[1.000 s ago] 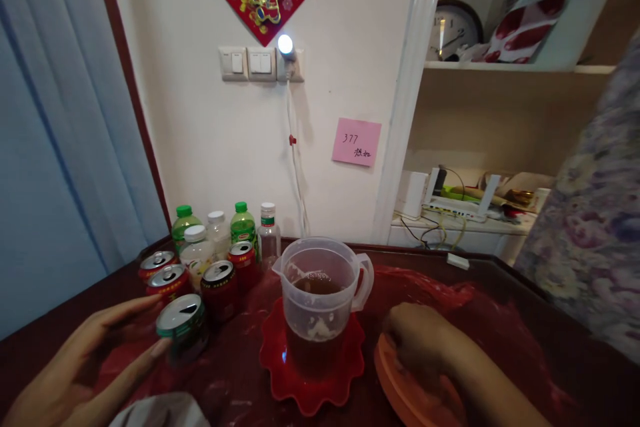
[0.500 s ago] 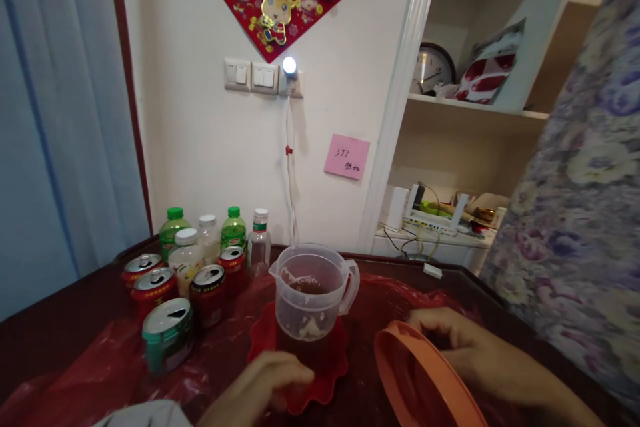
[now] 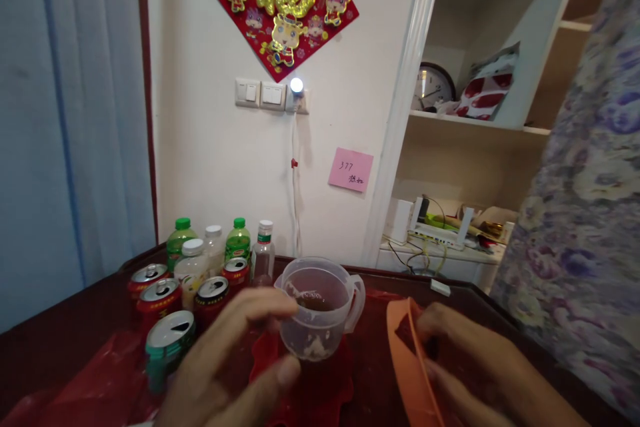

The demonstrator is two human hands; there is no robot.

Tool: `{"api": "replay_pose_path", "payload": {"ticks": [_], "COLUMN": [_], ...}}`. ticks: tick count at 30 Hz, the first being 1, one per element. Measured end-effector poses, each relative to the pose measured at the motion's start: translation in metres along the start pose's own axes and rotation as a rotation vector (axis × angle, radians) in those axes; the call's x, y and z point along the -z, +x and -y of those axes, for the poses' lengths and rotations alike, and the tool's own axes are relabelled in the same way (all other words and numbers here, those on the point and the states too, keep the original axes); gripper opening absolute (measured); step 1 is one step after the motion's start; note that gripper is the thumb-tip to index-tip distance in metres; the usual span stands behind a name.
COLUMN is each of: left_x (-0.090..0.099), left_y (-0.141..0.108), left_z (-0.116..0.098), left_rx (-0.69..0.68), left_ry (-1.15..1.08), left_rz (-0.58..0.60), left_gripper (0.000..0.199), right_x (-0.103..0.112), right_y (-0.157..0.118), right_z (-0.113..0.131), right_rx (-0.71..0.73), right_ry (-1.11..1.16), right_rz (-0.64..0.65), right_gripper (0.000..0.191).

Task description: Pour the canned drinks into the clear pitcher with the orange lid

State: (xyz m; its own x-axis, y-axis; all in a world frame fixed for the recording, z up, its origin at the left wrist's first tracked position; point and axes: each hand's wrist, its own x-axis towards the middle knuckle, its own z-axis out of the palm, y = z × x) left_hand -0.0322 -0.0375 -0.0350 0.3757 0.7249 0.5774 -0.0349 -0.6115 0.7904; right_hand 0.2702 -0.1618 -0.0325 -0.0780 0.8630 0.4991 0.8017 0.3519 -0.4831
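Note:
A clear plastic measuring jug with a handle on its right side stands on a red wavy-edged dish. Dark liquid and pale residue show in the jug. My left hand is at the jug's left side, thumb and fingers spread apart; whether the fingertips touch the wall I cannot tell. To the right of the jug, my right hand grips an orange round-rimmed plastic piece, tilted nearly on edge. Its lower part runs out of the picture, and my right fingertips are partly hidden behind its rim.
Several drink cans and capped bottles crowd the table's left back. Crumpled red plastic film covers part of the tabletop. A small white box lies at the back right. The wall rises behind, and a flowered curtain hangs right.
My left hand has risen from low in front of the jug to its left side, fingers spreading. The orange piece has turned more edge-on in my right hand. The view has tilted up slightly.

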Motion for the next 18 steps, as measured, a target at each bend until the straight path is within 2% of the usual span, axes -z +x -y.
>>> {"api": "replay_pose_path", "payload": {"ticks": [3,6,9,12,15,18], "left_x": [0.009,0.01,0.005,-0.005,-0.02,-0.032], "left_y": [0.03,0.048,0.045,0.029,0.017,0.016], "left_z": [0.007,0.039,0.086,0.122,0.137,0.143], "left_rx": [0.152,0.163,0.145,0.195,0.191,0.138], "left_ry": [-0.098,-0.189,-0.243,-0.279,-0.256,-0.186], "left_rz": [-0.123,-0.161,-0.105,0.021,0.102,0.14], "left_gripper": [0.042,0.062,0.103,0.13,0.144,0.141], "right_x": [0.004,0.004,-0.004,-0.021,-0.041,-0.056], "right_y": [0.032,0.075,0.113,0.139,0.157,0.166], "right_z": [0.011,0.029,0.041,0.044,0.04,0.036], "right_rx": [0.035,0.183,0.296,0.332,0.346,0.323], "right_ry": [0.022,0.003,-0.031,-0.009,-0.005,-0.025], "right_rz": [-0.04,-0.092,-0.065,0.028,0.101,0.166], "right_gripper": [0.016,0.014,0.014,0.014,0.016,0.026]}}
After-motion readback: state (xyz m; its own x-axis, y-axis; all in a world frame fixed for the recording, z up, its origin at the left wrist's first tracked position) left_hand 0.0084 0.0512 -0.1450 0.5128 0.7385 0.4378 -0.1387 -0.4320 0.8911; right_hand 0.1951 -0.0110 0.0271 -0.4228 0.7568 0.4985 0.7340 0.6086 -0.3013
